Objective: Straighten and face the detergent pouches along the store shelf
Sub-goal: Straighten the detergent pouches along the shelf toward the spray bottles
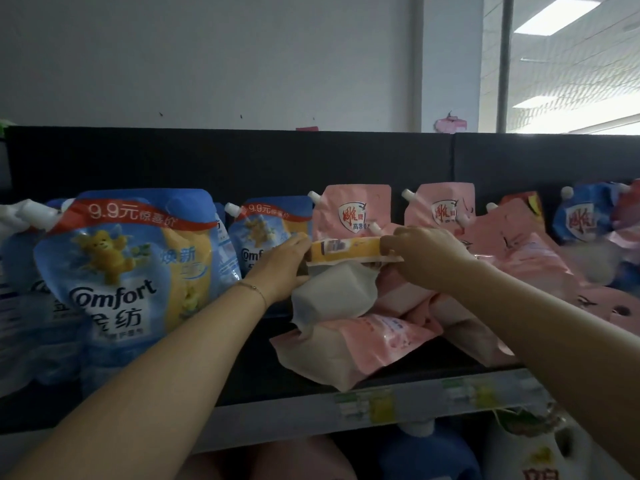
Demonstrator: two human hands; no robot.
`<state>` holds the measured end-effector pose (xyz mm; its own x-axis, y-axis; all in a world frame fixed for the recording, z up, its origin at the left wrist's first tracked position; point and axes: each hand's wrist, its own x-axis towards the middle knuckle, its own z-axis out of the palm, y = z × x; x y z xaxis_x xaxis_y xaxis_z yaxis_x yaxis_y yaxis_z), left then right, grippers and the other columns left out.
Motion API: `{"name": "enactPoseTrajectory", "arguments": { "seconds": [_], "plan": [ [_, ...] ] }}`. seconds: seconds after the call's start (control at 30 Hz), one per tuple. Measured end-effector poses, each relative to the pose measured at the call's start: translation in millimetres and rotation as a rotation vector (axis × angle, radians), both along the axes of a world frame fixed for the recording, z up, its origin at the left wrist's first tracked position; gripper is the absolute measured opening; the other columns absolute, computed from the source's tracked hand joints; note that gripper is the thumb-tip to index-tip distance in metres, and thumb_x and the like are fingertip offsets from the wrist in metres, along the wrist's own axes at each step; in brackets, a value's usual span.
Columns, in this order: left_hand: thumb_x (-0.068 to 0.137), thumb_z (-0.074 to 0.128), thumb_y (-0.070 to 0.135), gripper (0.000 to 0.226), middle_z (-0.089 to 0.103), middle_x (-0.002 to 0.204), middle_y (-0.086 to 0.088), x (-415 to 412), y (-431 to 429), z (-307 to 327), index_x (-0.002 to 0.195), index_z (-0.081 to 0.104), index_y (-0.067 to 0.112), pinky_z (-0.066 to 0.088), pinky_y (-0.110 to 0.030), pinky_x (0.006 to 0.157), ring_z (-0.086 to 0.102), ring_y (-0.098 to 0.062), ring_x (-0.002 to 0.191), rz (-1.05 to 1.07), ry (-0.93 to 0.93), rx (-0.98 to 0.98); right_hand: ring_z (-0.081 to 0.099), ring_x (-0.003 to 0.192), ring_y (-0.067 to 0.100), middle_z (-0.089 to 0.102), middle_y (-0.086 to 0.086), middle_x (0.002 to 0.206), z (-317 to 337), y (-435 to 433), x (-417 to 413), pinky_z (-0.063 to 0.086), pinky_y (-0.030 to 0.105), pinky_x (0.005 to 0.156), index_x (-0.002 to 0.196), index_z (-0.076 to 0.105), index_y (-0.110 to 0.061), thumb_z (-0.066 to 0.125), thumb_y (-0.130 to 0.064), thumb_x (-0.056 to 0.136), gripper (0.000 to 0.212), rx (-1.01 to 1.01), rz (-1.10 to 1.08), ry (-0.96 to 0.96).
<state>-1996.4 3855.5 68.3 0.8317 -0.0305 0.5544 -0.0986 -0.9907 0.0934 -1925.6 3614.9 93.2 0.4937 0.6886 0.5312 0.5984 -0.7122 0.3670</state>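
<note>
My left hand (285, 268) and my right hand (424, 258) grip the two ends of a pouch with a yellow edge (346, 250), held flat above a heap of fallen pink pouches (374, 341). A white-bottomed pouch (332, 294) lies tilted just under it. Two pink pouches (356, 211) (441, 207) stand upright behind. To the left stand blue Comfort pouches (128, 268) (266, 233), facing forward.
More pink pouches (526, 254) lie tumbled at the right, with a blue pouch (581, 220) behind them. The shelf's front edge (450, 396) carries price labels. Bottles (426, 455) stand on the shelf below. A black back panel (242, 161) closes the shelf.
</note>
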Motion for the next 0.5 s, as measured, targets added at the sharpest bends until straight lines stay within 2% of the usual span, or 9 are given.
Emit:
{"name": "enactPoseTrajectory", "arguments": {
  "seconds": [0.1,0.17,0.2,0.27,0.33,0.43,0.5],
  "plan": [
    [0.087,0.065,0.016,0.032,0.058,0.123,-0.006,8,6,-2,0.118,0.058,0.011,0.043,-0.035,0.097,0.055,-0.026,0.112,-0.013,0.020,-0.003,0.059,0.096,0.015,0.063,-0.008,0.101,5,4,7,0.039,0.034,0.096,0.115,0.056,-0.031,0.048,-0.022,0.093,0.025,-0.089,0.004,-0.174],
    [0.087,0.064,0.022,0.012,0.063,0.101,-0.002,12,9,-2,0.099,0.059,0.020,0.049,-0.039,0.090,0.060,-0.023,0.093,-0.008,0.030,-0.058,0.060,0.095,0.016,0.065,-0.006,0.099,12,5,9,0.035,0.037,0.101,0.114,0.058,-0.030,0.045,-0.023,0.095,0.024,-0.116,-0.003,-0.192],
    [0.086,0.064,0.024,0.010,0.061,0.088,0.001,13,10,-1,0.090,0.055,0.021,0.052,-0.040,0.082,0.059,-0.020,0.083,-0.001,0.026,-0.091,0.059,0.096,0.016,0.065,-0.006,0.099,15,5,10,0.032,0.039,0.103,0.114,0.058,-0.030,0.044,-0.024,0.095,0.024,-0.121,-0.004,-0.199],
    [0.084,0.064,0.021,0.014,0.054,0.074,0.004,14,9,0,0.086,0.050,0.021,0.049,-0.036,0.072,0.054,-0.019,0.073,0.028,0.009,-0.158,0.058,0.098,0.018,0.066,-0.006,0.102,20,9,11,0.030,0.041,0.104,0.116,0.057,-0.031,0.045,-0.021,0.094,0.027,-0.135,0.015,-0.262],
    [0.084,0.062,0.016,0.019,0.054,0.078,0.003,11,8,0,0.095,0.048,0.022,0.046,-0.034,0.072,0.054,-0.020,0.075,0.048,0.011,-0.194,0.058,0.099,0.018,0.066,-0.007,0.105,23,18,11,0.029,0.039,0.101,0.119,0.057,-0.032,0.048,-0.016,0.092,0.032,-0.128,0.059,-0.329],
    [0.087,0.065,0.016,0.039,0.055,0.090,0.004,2,15,-1,0.121,0.048,0.022,0.041,-0.024,0.070,0.054,-0.017,0.086,0.042,0.031,-0.273,0.058,0.098,0.019,0.066,-0.008,0.098,28,39,4,0.029,0.041,0.099,0.110,0.060,-0.027,0.054,-0.008,0.088,0.030,-0.087,0.181,-0.443],
    [0.088,0.068,0.021,0.041,0.057,0.104,0.001,-4,20,0,0.126,0.054,0.018,0.039,-0.023,0.080,0.055,-0.017,0.100,0.080,0.072,-0.347,0.057,0.099,0.020,0.066,-0.006,0.095,38,55,-5,0.030,0.043,0.100,0.106,0.063,-0.025,0.059,-0.004,0.085,0.029,-0.056,0.274,-0.483]
  ]
}}
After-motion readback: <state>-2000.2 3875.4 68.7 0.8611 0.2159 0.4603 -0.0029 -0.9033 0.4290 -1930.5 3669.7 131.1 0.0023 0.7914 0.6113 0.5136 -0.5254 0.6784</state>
